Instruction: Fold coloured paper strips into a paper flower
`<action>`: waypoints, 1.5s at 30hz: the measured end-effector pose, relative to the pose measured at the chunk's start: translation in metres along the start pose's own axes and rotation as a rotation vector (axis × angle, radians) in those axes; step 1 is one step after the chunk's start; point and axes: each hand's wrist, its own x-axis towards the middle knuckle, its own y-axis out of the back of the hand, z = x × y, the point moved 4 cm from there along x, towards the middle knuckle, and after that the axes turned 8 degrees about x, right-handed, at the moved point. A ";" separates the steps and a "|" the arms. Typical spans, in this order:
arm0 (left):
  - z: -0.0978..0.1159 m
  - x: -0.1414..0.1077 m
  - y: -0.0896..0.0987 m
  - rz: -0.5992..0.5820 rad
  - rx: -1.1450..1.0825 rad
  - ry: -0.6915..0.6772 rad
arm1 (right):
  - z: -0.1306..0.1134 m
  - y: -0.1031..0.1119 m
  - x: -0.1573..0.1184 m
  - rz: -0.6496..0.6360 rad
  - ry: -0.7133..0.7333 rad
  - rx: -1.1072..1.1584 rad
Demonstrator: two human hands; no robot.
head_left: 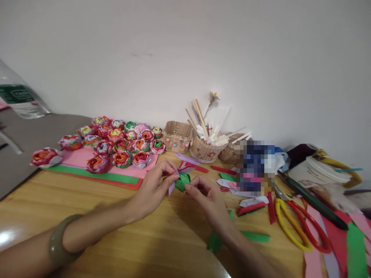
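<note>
A partly formed paper flower [182,181], with a green middle and purple and red strips sticking out, is held above the wooden table [116,239]. My left hand [159,185] pinches it from the left, thumb and fingertips on the folded strips. From the right, my right hand [204,193] pinches the edge of the green part between thumb and fingers. Behind my left hand, several finished paper flowers [123,144] in red, orange, green, pink and purple stand on pink and green paper sheets [95,173].
Decorated baskets stand along the wall, one basket [208,152] full of sticks and rolled paper. To the right lie folded paper pieces [252,204], scissors [304,227] with yellow and red handles, a dark green-handled tool [315,202] and paper strips [342,239]. A plastic bottle [21,96] is far left.
</note>
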 end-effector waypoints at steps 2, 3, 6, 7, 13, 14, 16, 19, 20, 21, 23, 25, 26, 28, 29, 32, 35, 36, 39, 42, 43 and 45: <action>-0.002 -0.001 -0.001 -0.001 -0.019 0.005 | 0.001 0.000 -0.001 0.008 -0.008 0.006; -0.003 -0.002 -0.001 0.000 -0.024 0.004 | 0.001 0.000 -0.001 0.012 -0.010 0.014; -0.003 -0.003 -0.002 0.016 -0.036 0.002 | 0.003 0.000 0.000 0.018 -0.010 0.044; -0.003 -0.003 -0.002 0.022 -0.038 0.002 | 0.004 0.000 0.000 0.020 -0.007 0.053; -0.003 -0.003 -0.001 0.055 -0.063 0.022 | 0.007 0.001 -0.001 0.023 0.018 0.092; -0.003 -0.003 -0.002 0.059 -0.078 0.033 | 0.007 0.001 -0.002 0.025 0.026 0.094; -0.003 -0.004 -0.002 0.066 -0.118 0.063 | 0.007 0.001 -0.003 0.028 0.041 0.097; -0.004 -0.005 -0.003 0.079 -0.165 0.101 | 0.007 0.001 -0.004 0.032 0.050 0.093; -0.004 -0.006 -0.003 0.084 -0.174 0.110 | 0.007 0.000 -0.005 0.034 0.052 0.089; -0.004 -0.006 -0.003 0.090 -0.182 0.117 | 0.006 0.000 -0.005 0.036 0.055 0.084; -0.004 -0.005 -0.003 0.109 -0.199 0.137 | 0.005 0.000 -0.005 0.041 0.068 0.076; -0.003 -0.004 -0.003 0.130 -0.225 0.163 | 0.004 -0.001 -0.006 0.044 0.077 0.067; -0.003 -0.004 -0.003 0.139 -0.240 0.175 | 0.004 -0.001 -0.006 0.045 0.081 0.061; -0.003 -0.003 -0.004 0.148 -0.268 0.198 | 0.003 0.000 -0.006 0.048 0.088 0.039; -0.003 -0.003 -0.004 0.152 -0.284 0.210 | 0.003 0.000 -0.006 0.048 0.094 0.024; -0.004 -0.002 -0.006 0.148 -0.346 0.276 | -0.001 -0.001 -0.007 0.046 0.123 -0.062; -0.007 0.000 -0.008 0.120 -0.438 0.366 | -0.009 -0.001 -0.010 0.044 0.197 -0.206; -0.007 0.000 -0.009 0.105 -0.473 0.397 | -0.013 -0.001 -0.012 0.058 0.251 -0.248; -0.009 0.002 -0.009 0.123 -0.572 0.483 | -0.020 0.003 -0.017 0.173 0.450 -0.321; -0.010 0.002 -0.010 0.156 -0.648 0.576 | -0.018 0.004 -0.017 0.252 0.557 -0.432; -0.011 0.001 -0.011 0.146 -0.674 0.600 | -0.016 0.003 -0.016 0.242 0.565 -0.491; -0.012 -0.001 -0.014 0.116 -0.724 0.641 | -0.012 0.000 -0.013 0.205 0.586 -0.608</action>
